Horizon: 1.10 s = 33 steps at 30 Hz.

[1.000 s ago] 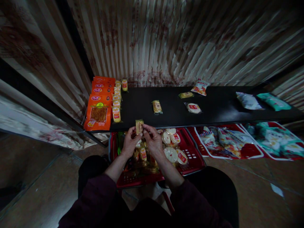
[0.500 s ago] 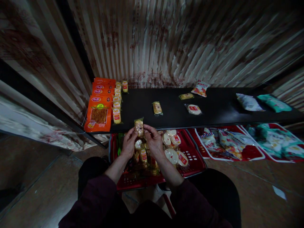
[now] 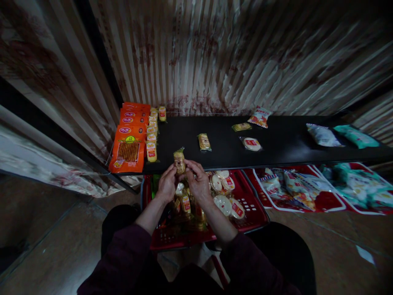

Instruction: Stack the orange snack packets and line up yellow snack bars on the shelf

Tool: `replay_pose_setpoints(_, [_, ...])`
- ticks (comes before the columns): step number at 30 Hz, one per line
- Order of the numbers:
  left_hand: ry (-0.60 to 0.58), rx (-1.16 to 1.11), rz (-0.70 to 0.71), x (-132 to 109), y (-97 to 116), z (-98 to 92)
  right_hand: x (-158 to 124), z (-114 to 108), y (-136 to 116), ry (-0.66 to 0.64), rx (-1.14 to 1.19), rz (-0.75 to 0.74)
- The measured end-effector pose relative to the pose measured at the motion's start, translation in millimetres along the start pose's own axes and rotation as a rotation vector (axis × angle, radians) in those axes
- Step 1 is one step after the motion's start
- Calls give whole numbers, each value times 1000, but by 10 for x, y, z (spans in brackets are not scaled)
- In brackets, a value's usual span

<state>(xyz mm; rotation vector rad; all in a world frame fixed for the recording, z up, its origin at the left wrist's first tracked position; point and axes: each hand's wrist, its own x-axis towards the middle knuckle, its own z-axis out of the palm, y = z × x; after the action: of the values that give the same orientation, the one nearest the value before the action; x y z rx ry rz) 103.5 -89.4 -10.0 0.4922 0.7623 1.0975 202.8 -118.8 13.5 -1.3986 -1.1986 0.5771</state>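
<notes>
Between both hands, upright at the front edge of the black shelf (image 3: 178,129), is a clear-wrapped pack of biscuits (image 3: 179,160). My left hand (image 3: 167,183) pinches its lower left side, and my right hand (image 3: 198,182) grips its lower right. Beneath my hands, a red basket (image 3: 254,209) holds wrapped snacks, among them round white crackers (image 3: 222,205) and small yellow cakes (image 3: 186,203). A similar biscuit pack (image 3: 204,141) lies on the shelf just beyond my hands. To the left stands a column of small yellow packaged cakes (image 3: 151,151).
Orange snack bags (image 3: 127,151) are lined up at the shelf's left end. Rightward lie another biscuit pack (image 3: 241,126), a round cracker pack (image 3: 251,143), a red-white bag (image 3: 259,116), a pale bag (image 3: 324,135) and a teal bag (image 3: 356,136). More baskets (image 3: 337,203) of bags stand below.
The biscuit pack in my hands has risen slightly and turned, so more of its face shows. Both hands keep hold of it. The view has shifted a little.
</notes>
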Motion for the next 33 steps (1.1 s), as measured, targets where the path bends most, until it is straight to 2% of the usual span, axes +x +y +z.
replay_pose_setpoints(6, [-57, -2, -22, 63, 39, 57, 53, -9, 5, -9, -31, -14])
replay_pose_setpoints(10, [-47, -11, -23, 104, 21, 65, 87, -18, -27, -33, -42, -5])
replay_pose_setpoints(18, [22, -76, -145, 140, 82, 95, 144, -25, -100, -56, -210, -127])
replay_pose_setpoints(28, [46, -163, -169, 198, 176, 209, 267, -5, -81, -72, -390, -246])
replay_pose_setpoints(33, [13, -181, -158, 269, 235, 231, 351, 9, -86, -60, -417, -289])
